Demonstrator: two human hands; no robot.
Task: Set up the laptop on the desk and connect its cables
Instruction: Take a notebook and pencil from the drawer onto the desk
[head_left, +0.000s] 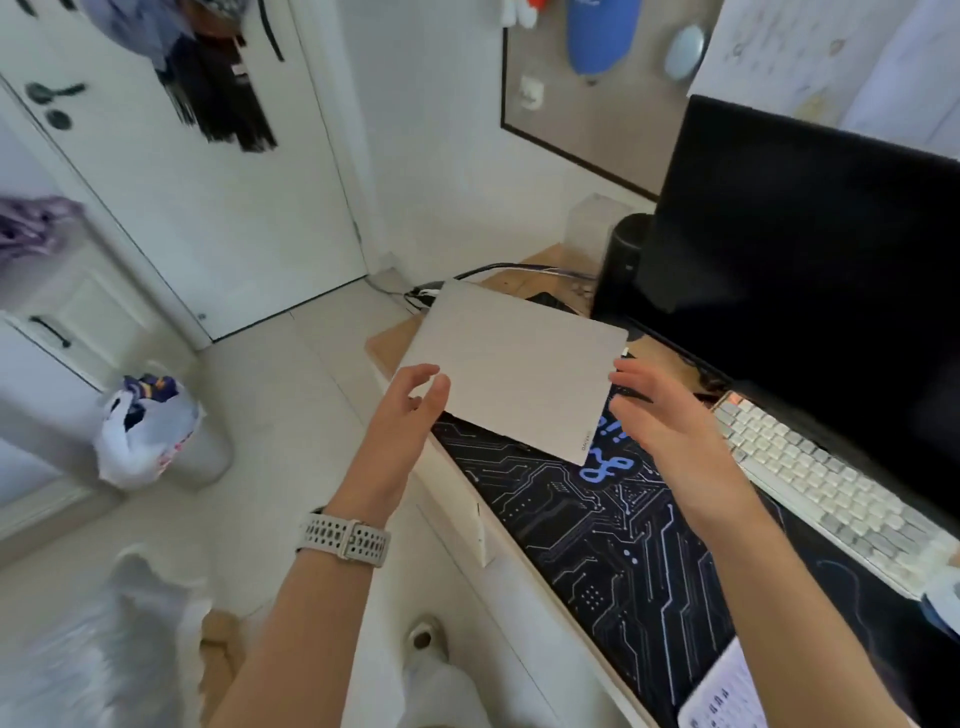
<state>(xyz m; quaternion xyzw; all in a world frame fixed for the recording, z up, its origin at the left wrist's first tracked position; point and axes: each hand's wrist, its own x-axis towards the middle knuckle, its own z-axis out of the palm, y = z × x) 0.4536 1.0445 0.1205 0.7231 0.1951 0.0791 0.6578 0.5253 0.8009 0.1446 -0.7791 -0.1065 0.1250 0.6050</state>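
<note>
Closed laptop (511, 366) flat at tabletop (387, 340) left end, near cables (498, 270); left hand (410, 402) and right hand (660, 410) flank it, fingers loosely spread, gripping nothing.

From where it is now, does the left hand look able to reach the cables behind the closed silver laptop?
Probably yes. The left hand is open at the closed silver laptop's near left corner, holding nothing. The dark cables lie past the far edge, and the way along the laptop's left side looks unobstructed.
</note>
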